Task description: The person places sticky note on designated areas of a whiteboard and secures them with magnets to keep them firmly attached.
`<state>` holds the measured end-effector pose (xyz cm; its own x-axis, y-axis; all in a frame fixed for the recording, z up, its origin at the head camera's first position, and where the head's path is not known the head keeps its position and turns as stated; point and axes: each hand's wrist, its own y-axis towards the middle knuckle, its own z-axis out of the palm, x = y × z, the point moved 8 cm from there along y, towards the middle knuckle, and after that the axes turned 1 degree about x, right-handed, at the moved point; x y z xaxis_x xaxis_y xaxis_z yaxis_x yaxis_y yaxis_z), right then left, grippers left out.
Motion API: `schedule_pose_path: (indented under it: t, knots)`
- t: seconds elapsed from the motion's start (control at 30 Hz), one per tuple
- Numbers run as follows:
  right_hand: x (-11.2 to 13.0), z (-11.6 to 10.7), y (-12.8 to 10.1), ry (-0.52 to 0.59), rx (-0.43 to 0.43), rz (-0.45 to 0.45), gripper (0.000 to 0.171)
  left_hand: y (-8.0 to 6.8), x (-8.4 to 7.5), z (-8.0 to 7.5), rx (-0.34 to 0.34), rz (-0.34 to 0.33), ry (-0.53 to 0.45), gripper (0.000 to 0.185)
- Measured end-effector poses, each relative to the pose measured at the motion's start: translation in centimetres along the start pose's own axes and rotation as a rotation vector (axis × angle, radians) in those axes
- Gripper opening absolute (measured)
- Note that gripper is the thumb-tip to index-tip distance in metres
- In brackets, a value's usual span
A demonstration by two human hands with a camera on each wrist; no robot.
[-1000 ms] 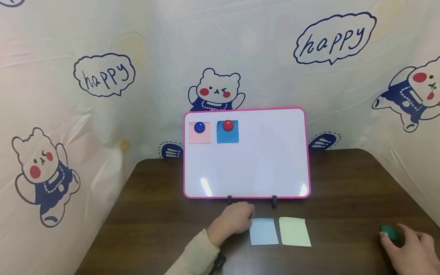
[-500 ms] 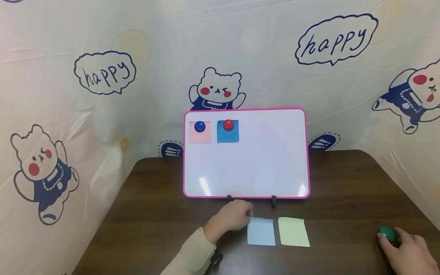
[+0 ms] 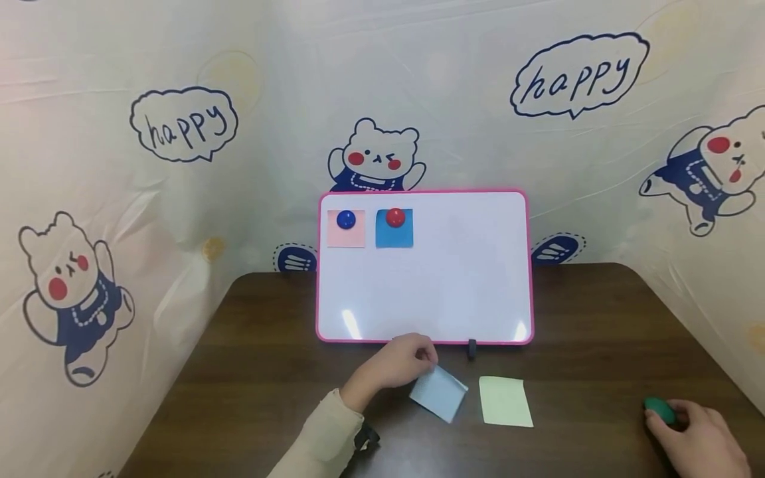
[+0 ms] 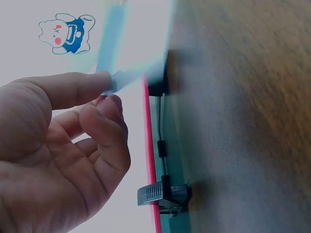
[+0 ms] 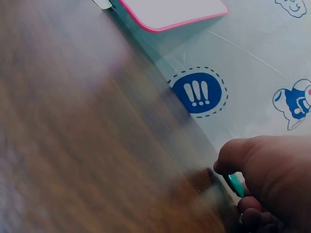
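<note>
- Pinching a corner of the light blue note (image 3: 439, 393) between thumb and fingertips, the left hand (image 3: 397, 364) holds it tilted, one edge off the table (image 3: 251, 372) — just below the whiteboard (image 3: 454, 292); a pink note and a blue note sit on the board under magnets
- the green note (image 3: 505, 401) lies flat just beside it
- the right hand (image 3: 696, 438) curls round the green magnet (image 3: 659, 409) at the table's right edge.

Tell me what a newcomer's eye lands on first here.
The pink-framed whiteboard stands mid-table, with a pink note under a blue magnet and a blue note under a red magnet. In front, the left hand pinches a light blue note; the right hand grips a green magnet.
</note>
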<state>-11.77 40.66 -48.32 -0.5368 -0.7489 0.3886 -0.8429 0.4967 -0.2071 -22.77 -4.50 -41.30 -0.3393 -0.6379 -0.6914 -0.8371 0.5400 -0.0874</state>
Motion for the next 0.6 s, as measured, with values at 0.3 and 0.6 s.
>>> schedule_pose_path:
  t: [0.3,0.6]
  knots:
    - [0.2,0.1,0.0,-0.004,0.016,-0.048,0.061,0.3,0.6,-0.7,-0.023,-0.029,-0.04,0.009]
    - [0.4,0.1,0.0,-0.016,0.005,-0.067,0.059,0.5,1.0,-1.5,-0.104,-0.05,-0.092,0.007]
